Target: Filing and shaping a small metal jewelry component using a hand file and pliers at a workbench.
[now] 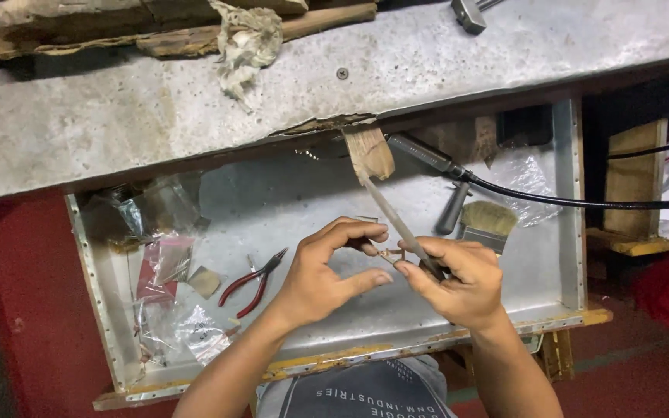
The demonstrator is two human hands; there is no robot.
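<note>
Fingers: left hand (pixel 320 272) pinches a small metal piece (pixel 387 254), possibly jewellery; right hand (pixel 458 280) is closed around a slim file (pixel 398 223).
Place: over the open tray (pixel 571 232), right of the red pliers (pixel 254 282).
Handling: light, thin, likely bendable; grip by its edges.

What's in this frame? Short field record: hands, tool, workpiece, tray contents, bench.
left hand: pinches a small metal piece at the fingertips
right hand: grips a slim file, tip angled up toward the wooden peg
contact: file lies across the small metal piece
tray: metal drawer below the bench, pulled open
tray contents: red-handled pliers, brush, plastic bags, black cabled handpiece
bench: grey worn top with crumpled rag and hammer head
</note>
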